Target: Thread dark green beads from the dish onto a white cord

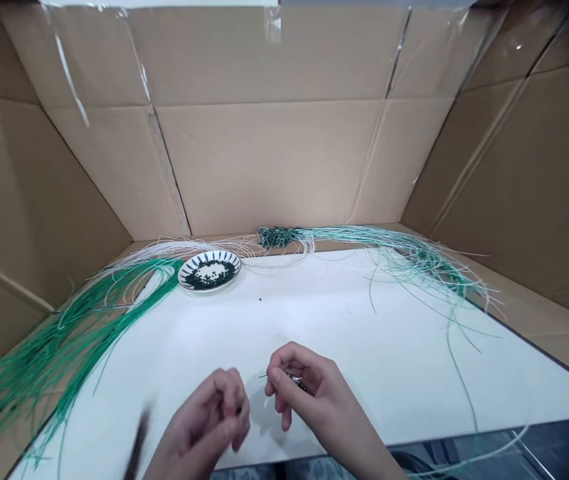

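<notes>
My left hand (212, 417) is curled near the front edge of the white tabletop (314, 320), its fingertips pinched on something tiny and dark that I cannot make out. My right hand (304, 390) is just to its right, fingers closed in a pinch round a thin wire whose tip (263, 377) pokes out to the left; a dark bit shows behind the fingers. The two hands are a few centimetres apart. A small patterned plate (187, 275) holding small beads sits at the back left.
Green and white wire strands (69, 333) fan across the left side, and another bundle (414, 257) curves along the back right. A loose bead (260, 299) lies mid-table. Cardboard walls (274, 160) enclose the table on three sides. A dark blurred object (137, 443) is at the front left.
</notes>
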A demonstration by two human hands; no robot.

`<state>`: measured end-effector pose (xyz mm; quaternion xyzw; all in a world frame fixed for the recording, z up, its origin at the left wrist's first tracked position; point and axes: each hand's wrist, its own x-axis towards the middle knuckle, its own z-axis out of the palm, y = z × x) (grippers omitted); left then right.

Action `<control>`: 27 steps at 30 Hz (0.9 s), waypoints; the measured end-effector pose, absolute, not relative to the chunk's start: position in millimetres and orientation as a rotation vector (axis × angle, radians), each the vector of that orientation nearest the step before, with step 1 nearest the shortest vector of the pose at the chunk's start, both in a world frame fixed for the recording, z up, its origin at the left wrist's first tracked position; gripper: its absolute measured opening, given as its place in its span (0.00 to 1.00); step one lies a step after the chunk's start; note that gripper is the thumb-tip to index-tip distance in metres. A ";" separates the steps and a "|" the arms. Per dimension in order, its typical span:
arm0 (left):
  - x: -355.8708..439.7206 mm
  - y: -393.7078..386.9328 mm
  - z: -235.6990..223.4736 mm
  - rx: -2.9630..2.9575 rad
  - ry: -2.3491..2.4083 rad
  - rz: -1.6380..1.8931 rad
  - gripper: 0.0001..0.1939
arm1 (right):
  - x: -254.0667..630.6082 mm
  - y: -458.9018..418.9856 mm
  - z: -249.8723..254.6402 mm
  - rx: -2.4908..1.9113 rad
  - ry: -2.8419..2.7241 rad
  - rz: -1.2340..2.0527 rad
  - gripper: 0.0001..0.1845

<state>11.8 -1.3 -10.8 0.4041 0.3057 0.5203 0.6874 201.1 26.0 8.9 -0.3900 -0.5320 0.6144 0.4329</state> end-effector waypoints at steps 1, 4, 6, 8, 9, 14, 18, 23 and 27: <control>10.1 5.0 -4.6 0.883 0.655 1.228 0.13 | 196.2 23.3 13.3 -0.979 -1.338 1.494 0.15; 10.3 10.1 8.6 0.804 0.595 1.335 0.11 | 181.8 14.2 20.9 -1.015 -1.387 1.361 0.10; 13.6 3.5 13.3 0.706 0.603 1.379 0.11 | 173.0 8.0 21.6 -1.010 -1.417 1.281 0.08; 17.4 -5.7 16.1 0.613 0.618 1.397 0.12 | 165.3 1.9 20.7 -0.985 -1.434 1.205 0.06; 18.8 -9.7 17.2 0.582 0.618 1.397 0.12 | 162.0 -1.0 20.3 -0.974 -1.440 1.160 0.06; 20.3 -16.4 21.4 0.521 0.553 1.395 0.13 | 151.8 -11.9 21.9 -0.926 -1.469 0.914 0.07; 21.6 -16.3 23.9 0.479 0.564 1.409 0.13 | 149.9 -14.5 20.9 -0.902 -1.545 0.781 0.09; 22.9 -18.7 27.3 0.457 0.650 1.413 0.14 | 152.7 -14.5 16.4 -0.881 -1.577 0.794 0.10; 21.4 -20.2 29.7 0.521 0.681 1.426 0.17 | 153.6 -15.8 18.2 -0.866 -1.591 0.763 0.12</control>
